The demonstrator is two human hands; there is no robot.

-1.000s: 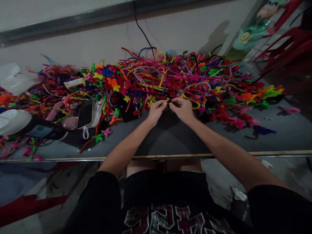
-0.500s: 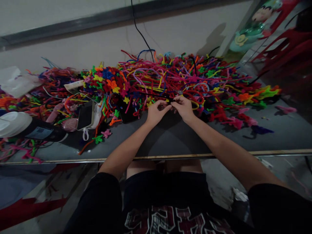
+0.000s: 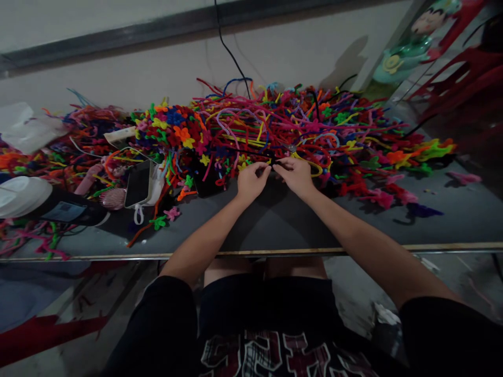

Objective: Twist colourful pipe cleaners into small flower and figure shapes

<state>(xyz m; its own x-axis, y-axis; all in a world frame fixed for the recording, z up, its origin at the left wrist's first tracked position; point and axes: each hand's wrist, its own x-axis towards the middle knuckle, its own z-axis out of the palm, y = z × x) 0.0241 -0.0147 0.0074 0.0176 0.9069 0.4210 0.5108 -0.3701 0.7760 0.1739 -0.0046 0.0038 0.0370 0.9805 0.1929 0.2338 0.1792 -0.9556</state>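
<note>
Both of my hands meet over the table in front of the heap of pipe cleaners [image 3: 239,123]. The thumb and fingers of my left hand [image 3: 252,182] are pinched together. My right hand [image 3: 295,175] pinches close beside it, the fingertips almost touching. Between them shows a small dark piece [image 3: 272,160] that looks like black pipe cleaner; the fingers hide most of it. Just beyond my right hand lie a yellow pipe cleaner loop [image 3: 315,168] and a small shiny metal thing [image 3: 291,148].
A phone [image 3: 139,184], a pink bristled brush [image 3: 112,199] and a dark lidded cup [image 3: 65,207] lie to the left. Pipe cleaner flowers [image 3: 183,135] sit in the heap. Pink twisted pieces [image 3: 379,198] lie at right. The table's front edge [image 3: 275,253] runs before my lap.
My hands stay at nearly the same spot. The fingertips have shifted slightly, and the left thumb is drawn back a little from the right hand. The view has moved slightly.
</note>
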